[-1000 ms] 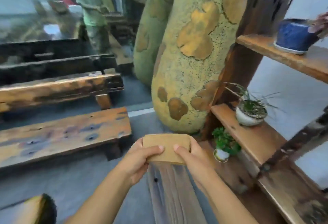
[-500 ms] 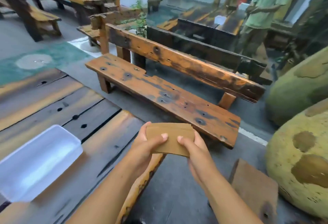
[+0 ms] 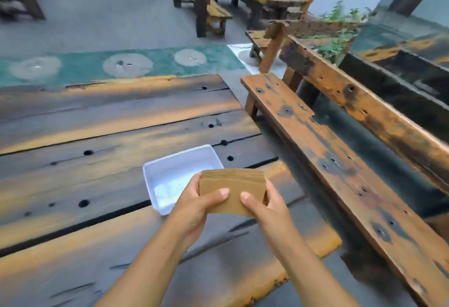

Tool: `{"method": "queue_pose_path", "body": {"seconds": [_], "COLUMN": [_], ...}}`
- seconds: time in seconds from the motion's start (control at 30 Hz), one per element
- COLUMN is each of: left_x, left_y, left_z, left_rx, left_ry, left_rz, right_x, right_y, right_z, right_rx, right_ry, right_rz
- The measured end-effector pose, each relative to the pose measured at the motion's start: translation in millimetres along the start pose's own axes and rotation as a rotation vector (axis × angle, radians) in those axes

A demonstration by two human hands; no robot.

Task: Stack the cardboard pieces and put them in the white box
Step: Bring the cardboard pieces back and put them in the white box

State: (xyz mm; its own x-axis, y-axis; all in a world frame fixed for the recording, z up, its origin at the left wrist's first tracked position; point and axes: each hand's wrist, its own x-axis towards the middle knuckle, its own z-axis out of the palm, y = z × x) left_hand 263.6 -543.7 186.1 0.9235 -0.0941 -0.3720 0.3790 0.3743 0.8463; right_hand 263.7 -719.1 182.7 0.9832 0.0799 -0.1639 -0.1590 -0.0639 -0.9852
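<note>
Two hands share one load at lower centre of the frame: the left hand (image 3: 194, 205) and right hand (image 3: 269, 205) pinch a squared-up stack of thin brown cardboard pieces (image 3: 232, 191), thumbs pressed on the near face, fingers curled behind. It hangs over the near right corner of the empty white rectangular plastic box (image 3: 155, 173) on the weathered plank table (image 3: 97, 136). Such stacks are probably light and stiff, yet loose sheets slide; gripping both short ends should keep them aligned.

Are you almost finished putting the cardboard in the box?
Nearly. The cardboard pieces already look stacked into one neat pile. The left hand and right hand hold it just above the white box, which looks empty. Lowering the pile inside is left.
</note>
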Motion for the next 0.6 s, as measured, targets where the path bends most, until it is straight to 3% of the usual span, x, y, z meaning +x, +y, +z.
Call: {"method": "queue_pose_path", "body": {"seconds": [0.2,0.43,0.6], "left_x": [-9.9,-17.4,-15.9], "left_y": [-2.9,-16.6,-38.9], "left_z": [-44.8,-52.7,-32.0], "left_rx": [-0.012,0.141,-0.005], "left_ry": [0.123,0.161,0.297], "left_rz": [0.008,-0.007,-0.028], "right_x": [20.8,36.9,46.1], "right_y": [11.0,27.4,44.5], "right_z": [45.4,36.9,24.4], "right_rx": [0.018,0.044,0.063], "right_ry": [-0.168,-0.352,-0.381], "right_rz": [0.055,0.125,0.164]}}
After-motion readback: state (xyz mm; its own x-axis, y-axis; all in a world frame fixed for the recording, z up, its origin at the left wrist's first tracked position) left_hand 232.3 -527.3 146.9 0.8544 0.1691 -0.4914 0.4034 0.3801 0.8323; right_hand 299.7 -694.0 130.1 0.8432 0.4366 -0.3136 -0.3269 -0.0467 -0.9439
